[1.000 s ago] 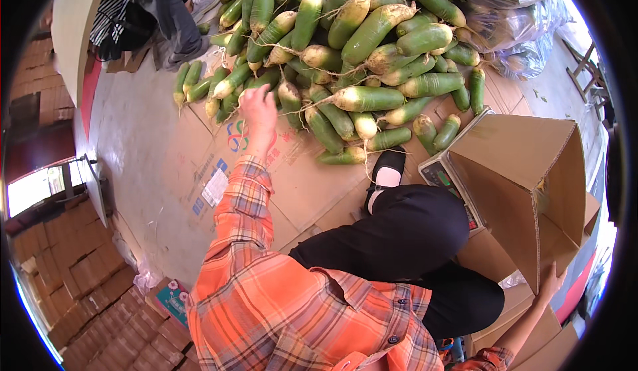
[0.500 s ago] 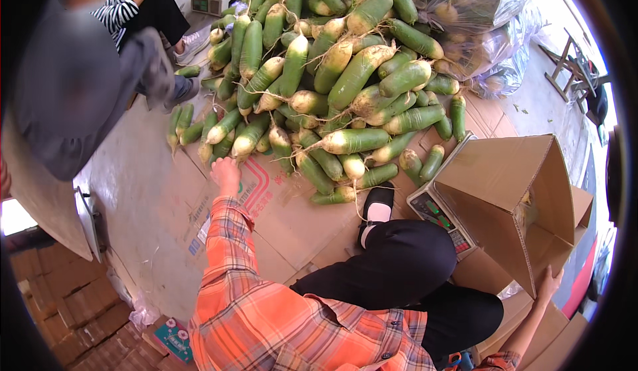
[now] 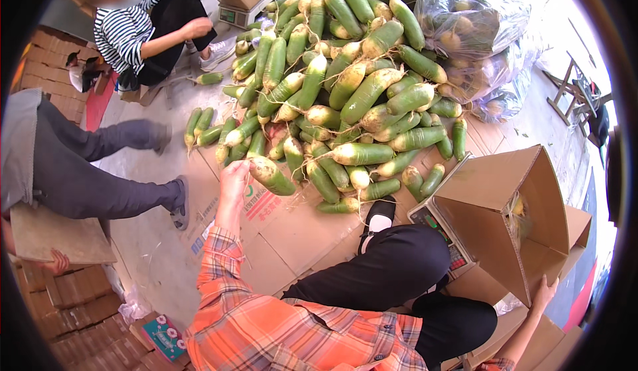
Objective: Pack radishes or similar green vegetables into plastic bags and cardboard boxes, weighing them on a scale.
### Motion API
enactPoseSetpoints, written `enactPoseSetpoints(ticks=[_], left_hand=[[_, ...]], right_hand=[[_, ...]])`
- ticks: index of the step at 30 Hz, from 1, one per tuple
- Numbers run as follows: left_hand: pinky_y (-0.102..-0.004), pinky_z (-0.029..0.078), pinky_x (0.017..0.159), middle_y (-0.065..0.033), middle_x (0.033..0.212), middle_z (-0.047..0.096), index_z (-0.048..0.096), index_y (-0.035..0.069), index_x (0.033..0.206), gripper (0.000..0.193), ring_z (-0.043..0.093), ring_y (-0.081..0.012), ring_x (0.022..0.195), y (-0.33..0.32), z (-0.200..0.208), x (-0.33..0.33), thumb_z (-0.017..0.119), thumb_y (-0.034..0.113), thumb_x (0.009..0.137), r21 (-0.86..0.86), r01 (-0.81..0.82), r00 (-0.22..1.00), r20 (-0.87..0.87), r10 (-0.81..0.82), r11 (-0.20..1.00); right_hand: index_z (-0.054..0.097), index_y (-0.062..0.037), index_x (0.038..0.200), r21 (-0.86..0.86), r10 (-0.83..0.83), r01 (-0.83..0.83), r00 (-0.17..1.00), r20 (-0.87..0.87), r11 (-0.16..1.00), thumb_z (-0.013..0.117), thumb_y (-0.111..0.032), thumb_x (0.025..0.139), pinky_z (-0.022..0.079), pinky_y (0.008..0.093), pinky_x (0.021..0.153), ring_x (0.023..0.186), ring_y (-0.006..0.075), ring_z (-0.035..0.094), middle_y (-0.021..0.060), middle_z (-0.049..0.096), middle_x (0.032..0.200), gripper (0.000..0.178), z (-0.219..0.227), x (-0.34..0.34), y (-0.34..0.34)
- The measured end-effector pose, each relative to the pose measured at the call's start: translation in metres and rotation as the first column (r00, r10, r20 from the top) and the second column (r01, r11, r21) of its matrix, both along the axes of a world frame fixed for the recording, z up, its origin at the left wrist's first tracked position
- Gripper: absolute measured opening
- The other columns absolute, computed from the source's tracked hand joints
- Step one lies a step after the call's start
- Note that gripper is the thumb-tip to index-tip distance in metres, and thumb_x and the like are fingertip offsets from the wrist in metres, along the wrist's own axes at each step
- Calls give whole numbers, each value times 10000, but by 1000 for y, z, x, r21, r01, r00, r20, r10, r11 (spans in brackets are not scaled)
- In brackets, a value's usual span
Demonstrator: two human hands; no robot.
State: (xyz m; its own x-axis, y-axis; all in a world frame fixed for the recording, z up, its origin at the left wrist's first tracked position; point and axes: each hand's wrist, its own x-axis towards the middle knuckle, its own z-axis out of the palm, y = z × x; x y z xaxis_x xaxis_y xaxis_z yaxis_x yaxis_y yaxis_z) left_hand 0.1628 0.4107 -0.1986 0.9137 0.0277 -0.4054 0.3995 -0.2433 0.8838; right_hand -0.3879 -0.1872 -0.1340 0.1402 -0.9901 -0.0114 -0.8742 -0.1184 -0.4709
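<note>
1. Flattened cardboard sheets cover the concrete floor of a packing area, and a big heap of green-and-white radishes lies across them, reaching toward the far edge of the cardboard.
2. At the near left edge of the heap, the left hand is closed round the pale root end of one radish, which lies low, at or just off the cardboard, with its green end pointing back into the pile.
3. On the right, the right hand grips the lower rim of an open cardboard box, fingers curled over the edge; the box is tipped on its side with its mouth toward the person.
4. Beneath and just left of the box sits a small weighing scale, mostly covered by it.
5. Judged from how things lie, the work is at an early point: the box looks nearly empty, with only a scrap of something pale at its inner wall, and almost all the radishes are still in the heap.
6. Clear plastic bags stuffed with more produce rest at the far right corner of the pile.
7. Another person in a striped top crouches at the far left edge beside a second box and scale; a third person's grey trouser legs stretch in from the left.
</note>
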Motion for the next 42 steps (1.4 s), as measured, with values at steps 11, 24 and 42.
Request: enactPoseSetpoints(ticks=[11, 24, 42], left_hand=[[-224, 410, 733, -56, 863, 620, 619, -48, 917, 229, 535, -88, 776, -129, 109, 91, 527, 154, 861, -137, 109, 817, 576, -10, 984], [-374, 361, 798, -91, 906, 509, 565, 94, 1068, 405, 444, -263, 884, -211, -38, -55, 634, 274, 713, 445, 534, 471, 549, -690, 719], [-432, 416, 839, -147, 1034, 600, 630, 91, 993, 329, 555, -295, 999, 85, -192, 11, 540, 329, 785, 880, 348, 921, -385, 58, 324]], right_hand=[[380, 53, 1231, -65, -3, 1, 1000, -31, 998, 573, -156, 808, 422, 331, 843, 979, 265, 524, 195, 527, 1105, 510, -4, 2, 4], [431, 59, 1190, -39, 63, -64, 997, -43, 997, 559, -156, 822, 418, 325, 840, 971, 245, 524, 162, 540, 1102, 445, -4, -2, -3], [394, 66, 1230, -72, -21, 5, 973, -228, 997, 578, -204, 804, 417, 328, 855, 989, 260, 525, 196, 526, 1131, 536, 9, -5, -1]])
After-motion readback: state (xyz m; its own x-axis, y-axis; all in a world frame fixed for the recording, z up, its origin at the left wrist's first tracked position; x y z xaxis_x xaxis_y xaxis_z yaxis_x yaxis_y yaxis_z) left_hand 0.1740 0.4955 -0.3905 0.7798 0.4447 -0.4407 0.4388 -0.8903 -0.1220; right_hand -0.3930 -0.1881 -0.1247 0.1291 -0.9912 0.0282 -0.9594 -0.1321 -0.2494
